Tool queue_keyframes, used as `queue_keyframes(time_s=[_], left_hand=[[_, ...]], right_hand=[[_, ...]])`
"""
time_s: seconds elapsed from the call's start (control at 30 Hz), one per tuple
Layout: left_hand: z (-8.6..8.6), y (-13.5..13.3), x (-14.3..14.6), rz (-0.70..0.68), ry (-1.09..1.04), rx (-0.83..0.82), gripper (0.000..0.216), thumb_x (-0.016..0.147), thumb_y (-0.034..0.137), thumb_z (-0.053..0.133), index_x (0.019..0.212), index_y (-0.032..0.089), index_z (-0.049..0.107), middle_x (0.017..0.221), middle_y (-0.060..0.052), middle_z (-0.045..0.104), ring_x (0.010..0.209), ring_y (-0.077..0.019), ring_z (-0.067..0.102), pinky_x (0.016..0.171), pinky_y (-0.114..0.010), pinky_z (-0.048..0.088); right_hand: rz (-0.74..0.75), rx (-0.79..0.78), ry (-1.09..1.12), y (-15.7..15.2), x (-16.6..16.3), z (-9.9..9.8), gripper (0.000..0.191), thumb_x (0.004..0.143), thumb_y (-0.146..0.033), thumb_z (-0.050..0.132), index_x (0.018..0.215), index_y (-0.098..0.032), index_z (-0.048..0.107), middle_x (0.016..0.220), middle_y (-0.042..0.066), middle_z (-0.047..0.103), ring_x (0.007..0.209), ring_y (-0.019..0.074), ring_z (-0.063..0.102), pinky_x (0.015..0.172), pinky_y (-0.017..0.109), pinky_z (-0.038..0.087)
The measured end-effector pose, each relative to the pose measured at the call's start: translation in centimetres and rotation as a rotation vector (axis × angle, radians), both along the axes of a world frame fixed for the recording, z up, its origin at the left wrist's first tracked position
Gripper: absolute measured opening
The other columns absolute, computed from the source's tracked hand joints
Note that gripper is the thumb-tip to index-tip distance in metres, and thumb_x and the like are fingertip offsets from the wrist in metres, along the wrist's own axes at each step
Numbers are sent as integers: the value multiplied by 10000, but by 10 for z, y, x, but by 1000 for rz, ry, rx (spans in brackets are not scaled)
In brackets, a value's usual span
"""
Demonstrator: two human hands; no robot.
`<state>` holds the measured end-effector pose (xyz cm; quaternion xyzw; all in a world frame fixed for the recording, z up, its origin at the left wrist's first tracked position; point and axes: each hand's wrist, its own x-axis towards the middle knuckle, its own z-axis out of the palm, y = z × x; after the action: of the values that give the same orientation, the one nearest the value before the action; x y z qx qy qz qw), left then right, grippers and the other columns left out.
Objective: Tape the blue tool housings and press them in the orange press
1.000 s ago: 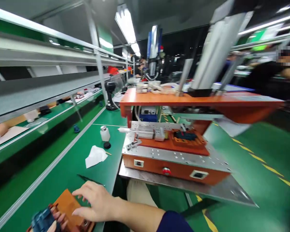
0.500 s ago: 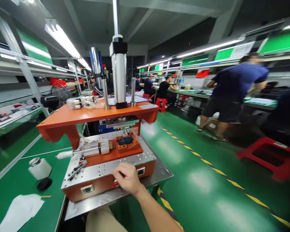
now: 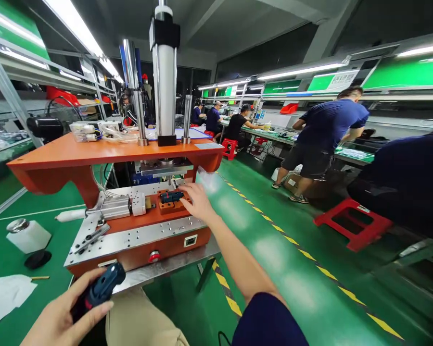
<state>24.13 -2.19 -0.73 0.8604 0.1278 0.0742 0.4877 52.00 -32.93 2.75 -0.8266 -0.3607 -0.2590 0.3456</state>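
Observation:
My left hand (image 3: 70,307) is at the lower left, its fingers wrapped round a dark blue plastic housing (image 3: 106,283) with a red accent. The palm hides part of it. Ahead, a similar dark blue housing (image 3: 171,196) lies in the orange fixture block (image 3: 168,209) on the bed of an orange press (image 3: 111,149). My right hand (image 3: 198,202) reaches in from the right, thumb and fingers closed about the right end of that housing. The press's metal plate (image 3: 166,169) hangs above the fixture.
A red button (image 3: 154,256) is on the press front. A white bottle (image 3: 28,235), a black cap (image 3: 38,260) and a white cloth (image 3: 7,298) lie on the green bench at left. A person bends over a bench (image 3: 328,129) at right, near a red stool (image 3: 353,223).
My right hand has left the red button at the front and reached the housing in the fixture. My left hand has come into view holding another housing. The view has shifted.

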Motion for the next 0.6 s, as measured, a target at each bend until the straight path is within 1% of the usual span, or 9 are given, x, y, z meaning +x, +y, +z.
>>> queue_keyframes(time_s=[0.07,0.13,0.2,0.27,0.33,0.4,0.47,0.53,0.6], left_hand=[[19,-16,18,-17,2,29,705,562,628,854,1191,332,736,1251,-28,717,1245,-402,609,1103,-480,486],[37,-31,40,-64,-37,65,677,618,646,818,1201,312,731,1260,-49,710,1244,-387,610,1087,-462,499],[51,-43,63,-133,-133,126,602,696,636,774,1191,296,732,1264,-65,704,1218,-362,626,1045,-423,524],[62,-52,87,-188,-231,207,565,744,627,743,1189,279,731,1263,-76,700,1187,-346,639,1013,-397,530],[70,-59,113,-196,-277,260,587,748,631,741,1204,262,726,1215,-85,720,1114,-344,667,962,-387,539],[75,-66,143,-198,-277,259,621,736,614,765,1238,252,712,1152,-86,745,1026,-341,692,900,-382,545],[79,-74,174,-233,-289,246,604,732,553,793,1245,247,711,1107,-83,759,978,-335,701,877,-379,542],[84,-83,204,-312,-277,290,532,765,449,779,1250,241,709,1119,-75,759,997,-321,701,911,-379,531],[87,-92,228,-383,-216,384,466,806,343,730,1255,223,700,1125,-72,759,1007,-300,707,936,-376,527]], right_hand=[[98,-195,89,6,25,12,389,813,-172,717,1201,-156,683,1277,132,657,1243,276,521,1101,460,400],[164,-310,177,14,45,18,351,758,-154,773,1104,-156,717,1171,113,704,1174,272,576,1061,440,438],[188,-336,213,20,54,20,312,717,-161,818,1018,-163,736,1062,95,730,1084,269,626,1002,421,477],[166,-305,216,20,51,18,307,764,-198,798,1059,-159,727,1076,115,728,1054,276,648,970,429,493],[104,-159,189,12,35,13,325,861,-232,711,1178,-163,688,1163,142,709,1096,285,649,980,448,495],[23,105,122,-3,12,4,354,917,-250,641,1266,-189,644,1239,138,685,1157,278,637,1015,450,493],[-57,356,56,-23,-15,-8,367,932,-270,624,1296,-220,624,1262,118,678,1181,261,631,1045,441,494],[-138,479,49,-47,-37,-22,377,938,-292,624,1310,-233,616,1264,108,677,1169,249,641,1049,439,504],[-218,537,87,-71,-52,-39,389,933,-318,633,1312,-228,619,1264,110,678,1149,245,653,1038,436,519]])
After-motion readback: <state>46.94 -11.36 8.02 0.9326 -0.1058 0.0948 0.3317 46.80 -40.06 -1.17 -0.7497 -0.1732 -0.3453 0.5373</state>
